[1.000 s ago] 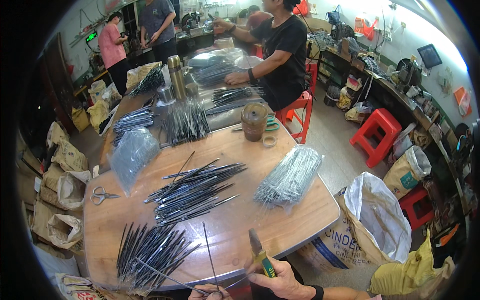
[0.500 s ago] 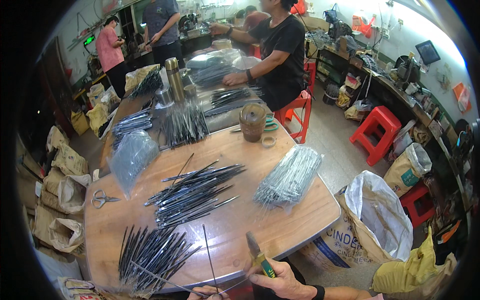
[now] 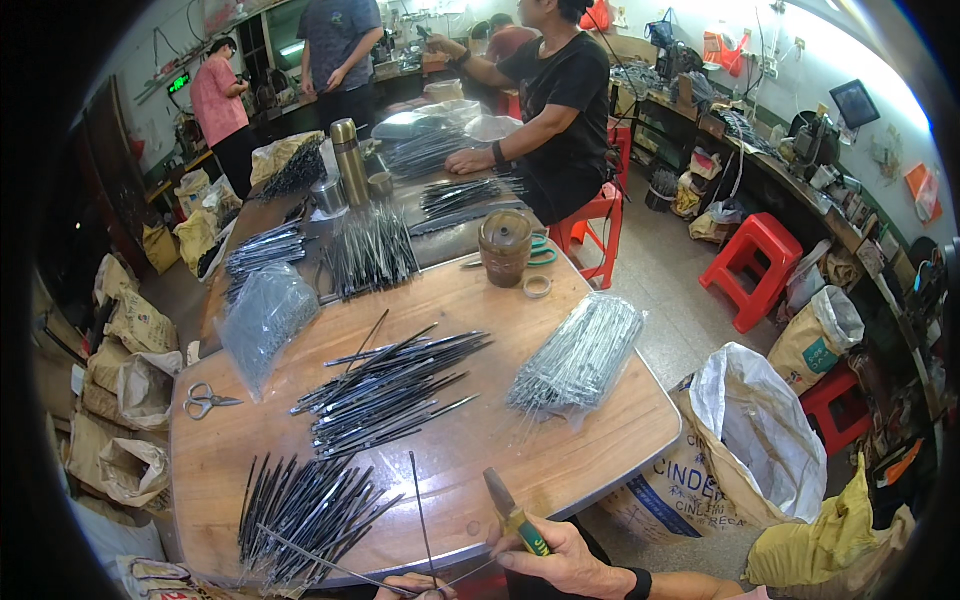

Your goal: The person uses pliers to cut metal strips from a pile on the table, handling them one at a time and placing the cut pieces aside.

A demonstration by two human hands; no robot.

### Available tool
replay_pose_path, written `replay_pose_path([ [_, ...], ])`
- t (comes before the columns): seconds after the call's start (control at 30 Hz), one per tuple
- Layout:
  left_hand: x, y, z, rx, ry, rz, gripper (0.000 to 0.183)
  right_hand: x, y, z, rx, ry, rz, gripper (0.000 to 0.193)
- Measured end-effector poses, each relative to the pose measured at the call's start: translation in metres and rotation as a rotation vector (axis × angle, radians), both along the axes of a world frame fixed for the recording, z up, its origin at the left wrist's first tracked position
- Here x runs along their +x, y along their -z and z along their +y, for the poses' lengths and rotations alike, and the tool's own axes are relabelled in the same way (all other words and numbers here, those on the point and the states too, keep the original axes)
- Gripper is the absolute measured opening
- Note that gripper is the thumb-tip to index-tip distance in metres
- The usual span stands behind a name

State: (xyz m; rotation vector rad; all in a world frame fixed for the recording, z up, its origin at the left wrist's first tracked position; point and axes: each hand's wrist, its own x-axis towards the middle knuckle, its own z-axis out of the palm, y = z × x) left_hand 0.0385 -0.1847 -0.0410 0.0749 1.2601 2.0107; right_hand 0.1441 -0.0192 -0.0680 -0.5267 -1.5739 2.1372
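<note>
At the far left I see open paper sacks (image 3: 138,470) standing beside the wooden worktop (image 3: 240,450). On its left side lie small metal scissors (image 3: 205,402), with a clear plastic bag (image 3: 268,325) of small grey pieces just behind them. Near the front left edge, a fanned pile of dark strips (image 3: 310,520) lies on the worktop. Behind it and slightly to the right is a second pile, the middle strips (image 3: 395,385), lying roughly crosswise. Farther back stands a tall metallic flask (image 3: 350,165).

At the lower edge, partly cut off, my left hand (image 3: 420,587) pinches thin rods (image 3: 421,515): one points up and away, another slants left across the front pile. Farther back stands a lidded brown jar (image 3: 506,250), with a roll of tape (image 3: 538,287) just beside it.

To the right of the left hand, my right hand (image 3: 560,555) is wrapped around a hand tool (image 3: 530,530) with a yellow-and-green handle, its metal head tilted up to the left. Beyond it, a clear bag of silvery strips (image 3: 580,352) lies near the worktop's right edge. A co-worker in black (image 3: 560,110) sits behind that. At the right are a red stool (image 3: 752,270) and a large white-lined sack (image 3: 755,440).
</note>
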Motion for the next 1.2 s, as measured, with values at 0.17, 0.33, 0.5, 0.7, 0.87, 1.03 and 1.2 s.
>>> replay_pose_path([
  [0.17,0.000,-0.004,0.003,-0.011,0.006,0.031,0.009,0.005,0.025,0.004,0.128,-0.093,-0.029,0.016],
  [0.33,0.002,-0.006,0.005,-0.052,0.006,0.111,0.006,0.000,0.002,0.001,-0.066,-0.013,-0.023,0.012],
  [0.5,0.003,-0.008,0.008,-0.074,0.024,0.108,0.004,0.002,0.005,0.002,-0.027,-0.006,0.008,0.009],
  [0.7,-0.012,0.017,0.008,-0.226,-0.013,0.187,0.008,-0.020,0.014,0.026,0.189,-0.113,0.071,0.013],
  [0.87,-0.029,0.035,0.015,-0.328,-0.017,0.181,0.013,-0.041,0.052,0.048,0.014,-0.186,0.034,0.009],
  [1.03,-0.030,0.039,0.015,-0.313,-0.024,0.142,0.015,-0.041,0.047,0.055,-0.006,-0.224,0.044,0.009],
  [1.2,-0.032,0.041,0.014,-0.320,-0.020,0.142,0.016,-0.040,0.048,0.055,-0.011,-0.238,0.047,0.010],
])
